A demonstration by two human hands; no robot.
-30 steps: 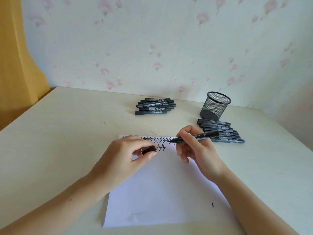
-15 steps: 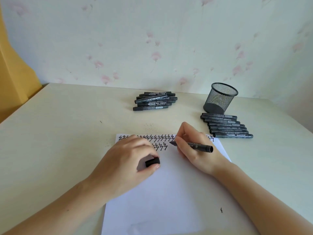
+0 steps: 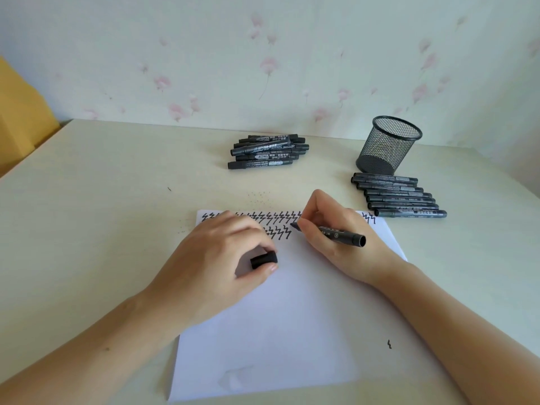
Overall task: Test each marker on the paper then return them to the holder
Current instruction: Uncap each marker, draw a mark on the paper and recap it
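A white sheet of paper [image 3: 292,317] lies on the table, with rows of black zigzag marks along its top edge. My right hand [image 3: 336,229] grips an uncapped black marker [image 3: 339,233], its tip on the paper just right of the second row of zigzags. My left hand [image 3: 222,258] rests on the paper and pinches the marker's black cap [image 3: 263,259] between thumb and fingers. A black mesh holder [image 3: 388,144] stands at the back right; I see no markers in it.
A heap of black markers [image 3: 268,152] lies at the back centre of the cream table [image 3: 87,214]. A neat row of several more markers [image 3: 397,195] lies in front of the holder. The flowered wall rises right behind. A yellow thing [image 3: 20,118] stands at far left.
My right hand has lowered the marker from above the top row down to the paper beside the second row. My left hand with the cap stayed put. The camera has tilted and come closer.
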